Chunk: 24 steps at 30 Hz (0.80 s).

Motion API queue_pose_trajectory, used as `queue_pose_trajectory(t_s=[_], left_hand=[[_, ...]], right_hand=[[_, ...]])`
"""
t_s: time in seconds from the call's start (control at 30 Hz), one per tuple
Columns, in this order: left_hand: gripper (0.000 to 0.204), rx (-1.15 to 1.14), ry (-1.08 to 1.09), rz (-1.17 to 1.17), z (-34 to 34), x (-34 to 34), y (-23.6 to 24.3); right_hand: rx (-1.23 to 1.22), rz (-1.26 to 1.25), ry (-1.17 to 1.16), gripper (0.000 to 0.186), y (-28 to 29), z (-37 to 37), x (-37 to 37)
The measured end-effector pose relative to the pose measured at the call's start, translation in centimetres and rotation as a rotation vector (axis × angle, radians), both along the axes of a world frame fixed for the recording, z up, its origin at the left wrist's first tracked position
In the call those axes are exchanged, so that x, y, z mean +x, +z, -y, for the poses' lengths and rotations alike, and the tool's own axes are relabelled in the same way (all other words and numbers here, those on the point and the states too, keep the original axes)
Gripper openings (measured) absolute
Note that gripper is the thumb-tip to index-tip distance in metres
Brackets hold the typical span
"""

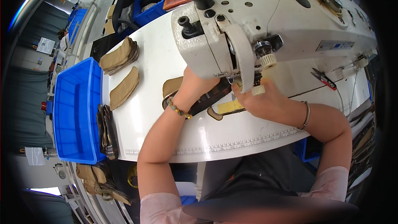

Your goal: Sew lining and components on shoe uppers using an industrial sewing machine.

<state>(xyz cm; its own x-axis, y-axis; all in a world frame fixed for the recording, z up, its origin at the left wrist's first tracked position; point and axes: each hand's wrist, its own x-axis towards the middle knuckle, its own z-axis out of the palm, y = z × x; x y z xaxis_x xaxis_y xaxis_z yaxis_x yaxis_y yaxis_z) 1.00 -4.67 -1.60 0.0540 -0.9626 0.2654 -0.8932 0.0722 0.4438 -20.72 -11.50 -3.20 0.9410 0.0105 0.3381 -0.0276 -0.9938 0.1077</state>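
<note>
item: plaid piece (203, 103), dark. place: flat on the white table (157, 41), running from beneath the left wrist up toward the foot (231, 80) of the sewing machine (298, 29); far end hidden by hands and machine head.

handling, as judged: light, soft, easily bent, somewhat firmer along its bound-looking edge; not fragile; likely to slide on the smooth top and pucker if pushed.

hold, as judged: flat fingertips either side of the foot, pressing rather than pinching, clear of the needle; near end for lifting.

left hand (200, 82): over the plaid piece, back upward; fingers mostly hidden, so bend and grip cannot be told.

right hand (259, 99): opposite side of the foot, fingers partly curled, one fingertip close to the foot; whether it pinches any cloth cannot be told.

beside: tan piece (171, 86), next to the plaid piece; yellow piece (229, 107), just by the right hand; snips (324, 79), right; tan stack (118, 57), left; blue bin (78, 112), beyond the table's left edge.
</note>
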Motion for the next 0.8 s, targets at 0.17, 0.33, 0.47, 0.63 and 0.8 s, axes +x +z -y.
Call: queue_pose_trajectory(t_s=[0.17,0.33,0.47,0.63,0.8], left_hand=[[0.031,-0.029,0.018,-0.022,-0.2,-0.2,0.2],[0.031,-0.041,0.031,0.042,0.2,0.5,-1.0],[0.029,-0.08,0.013,0.049,0.1,0.7,-1.1],[0.023,-0.035,0.117,0.226,-1.3,-1.7,1.8],[0.028,-0.113,-0.139,0.24,-4.7,-1.9,2.7]], right_hand=[[0.045,-0.057,-0.024,0.049,0.3,-0.1,-0.2],[0.056,-0.017,-0.052,0.05,-0.3,-0.1,0.0],[-0.013,0.077,-0.02,0.048,-1.8,0.4,0.4],[-0.008,0.101,-0.006,0.044,-6.2,1.9,0.6],[0.115,0.195,0.067,0.039,-5.2,1.6,1.0]])
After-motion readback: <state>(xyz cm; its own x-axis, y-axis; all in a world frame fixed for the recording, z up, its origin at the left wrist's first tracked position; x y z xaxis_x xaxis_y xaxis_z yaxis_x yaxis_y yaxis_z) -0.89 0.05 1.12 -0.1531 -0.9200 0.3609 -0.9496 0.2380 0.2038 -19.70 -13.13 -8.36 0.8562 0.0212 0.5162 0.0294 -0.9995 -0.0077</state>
